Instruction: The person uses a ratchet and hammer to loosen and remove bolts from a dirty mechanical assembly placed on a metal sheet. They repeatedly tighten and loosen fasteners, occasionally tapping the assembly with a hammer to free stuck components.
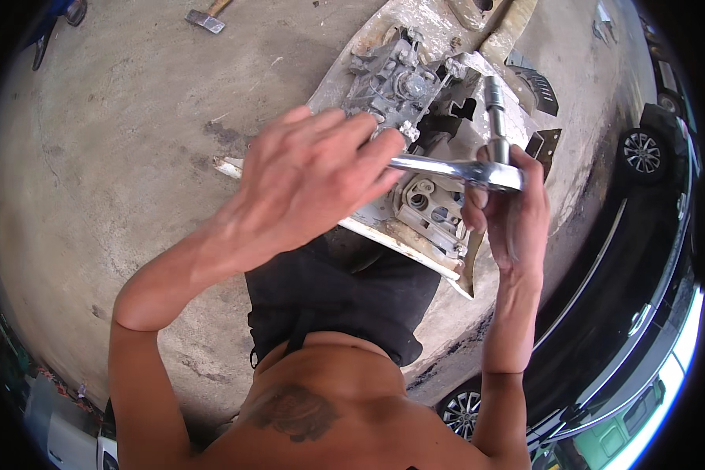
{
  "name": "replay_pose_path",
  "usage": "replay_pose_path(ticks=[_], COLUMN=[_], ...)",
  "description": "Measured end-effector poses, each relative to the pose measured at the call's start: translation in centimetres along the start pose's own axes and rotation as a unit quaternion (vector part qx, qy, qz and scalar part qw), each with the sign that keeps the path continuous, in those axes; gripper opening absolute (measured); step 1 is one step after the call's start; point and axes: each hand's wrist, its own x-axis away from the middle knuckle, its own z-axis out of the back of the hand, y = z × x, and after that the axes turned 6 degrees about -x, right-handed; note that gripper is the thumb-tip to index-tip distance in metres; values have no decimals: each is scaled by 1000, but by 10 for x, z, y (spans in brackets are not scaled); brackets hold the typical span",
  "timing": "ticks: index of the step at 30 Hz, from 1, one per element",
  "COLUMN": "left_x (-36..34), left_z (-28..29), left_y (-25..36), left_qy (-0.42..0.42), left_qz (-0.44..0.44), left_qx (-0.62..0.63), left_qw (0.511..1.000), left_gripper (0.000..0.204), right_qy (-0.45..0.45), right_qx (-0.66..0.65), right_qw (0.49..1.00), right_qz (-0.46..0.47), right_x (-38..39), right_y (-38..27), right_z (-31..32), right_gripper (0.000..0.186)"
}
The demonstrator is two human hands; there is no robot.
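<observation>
My left hand (309, 168) is closed round the handle end of a chrome ratchet wrench (439, 166). The fingers of my right hand (517, 207) wrap the wrench's head. From that head an extension with a socket (495, 110) points away from me. Beneath and beyond the tool lies a worn, white-painted metal vehicle part (403, 239). A grey, dirty cast-metal assembly (395, 82) sits on it, partly covered by my left hand. Whether the socket touches any bolt cannot be made out.
A hammer (205, 21) lies on the concrete floor (133, 133) at the far left. Beyond the metal part is a black slotted piece (539, 88). A dark car (603, 274) stands along the right side. Part of another person's shoe (75, 11) shows at the upper left.
</observation>
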Motion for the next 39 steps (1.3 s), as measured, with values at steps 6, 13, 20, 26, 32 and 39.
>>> replay_pose_path(ticks=[6,13,20,26,32,39], left_x=[7,-4,-29,-53,-64,-75], left_z=[27,-17,-40,-31,-52,-68], left_y=[-137,-160,-170,-189,-186,-188], left_qy=[-276,-313,-385,-293,-336,-364], left_qz=[-7,-54,-91,-121,-100,-124], left_qx=[-48,24,39,99,50,37], left_qw=[960,948,917,943,935,922], left_gripper=[30,36,18,15,15,16], right_qy=[-295,-199,-149,-104,-90,-89], right_qx=[394,698,614,603,601,601], right_qw=[870,652,759,789,793,794], right_qz=[31,220,157,48,41,29], right_x=[-102,-86,-97,-95,-98,-104], right_y=[70,118,130,123,125,131], right_z=[-76,-98,-89,-92,-102,-107], right_gripper=[51,52,53,51,51,50])
